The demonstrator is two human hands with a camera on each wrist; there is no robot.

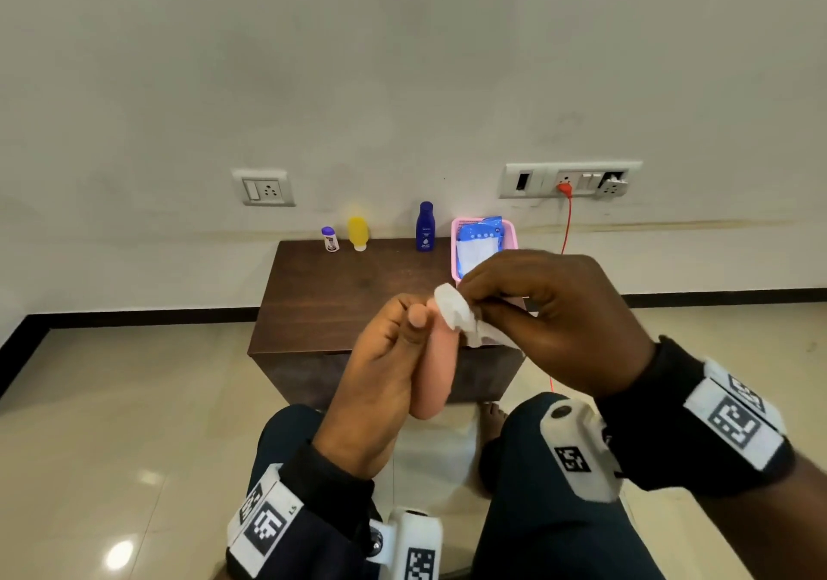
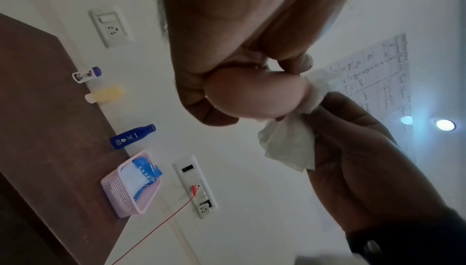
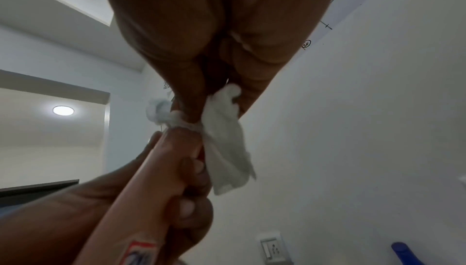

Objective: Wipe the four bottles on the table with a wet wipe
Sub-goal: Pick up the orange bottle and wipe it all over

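My left hand grips a pale pink bottle in the air above the near edge of the table; the same pink bottle and pink bottle show in both wrist views. My right hand pinches a crumpled white wet wipe and holds it wrapped over the bottle's top end, seen as wipe and wipe. Three bottles stand at the table's far edge: a small white one with a purple cap, a yellow one and a dark blue one.
A pink basket with a blue wet-wipe pack sits at the far right of the dark wooden table. A red cable hangs from the wall socket. My knees are under the hands, on a glossy tiled floor.
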